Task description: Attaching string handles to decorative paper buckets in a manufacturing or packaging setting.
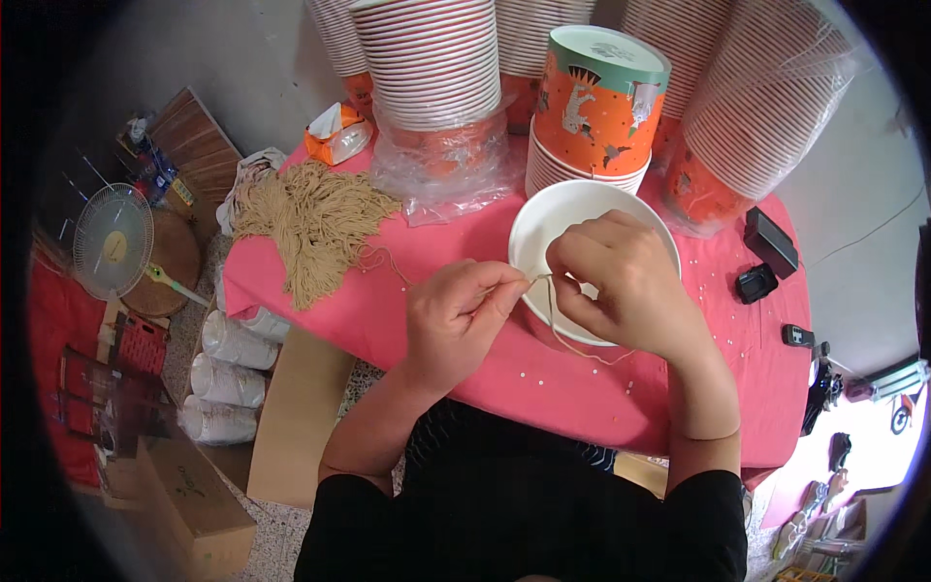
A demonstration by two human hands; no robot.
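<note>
A thin tan cord [555, 325] runs between my two hands over the near rim of a white paper bucket [529, 218], which stands with its mouth up. My left hand [456, 315] pinches the cord between thumb and forefinger at the bucket's left edge. With fingers curled, my right hand [626, 281] grips the cord above the bucket's mouth and hides part of its inside. One cord end hangs in front of the bucket. Another stretch of cord trails left from my left hand toward a heap of tan cords [315, 228] on the pink tablecloth [485, 388].
Behind the bucket stands an upside-down orange bucket [596, 116] on a nested stack. Tall stacks of white-rimmed buckets [427, 63] in plastic line the back. Small black boxes [771, 242] lie at right. A cardboard box [194, 495] and wrapped white stacks [223, 378] sit at lower left.
</note>
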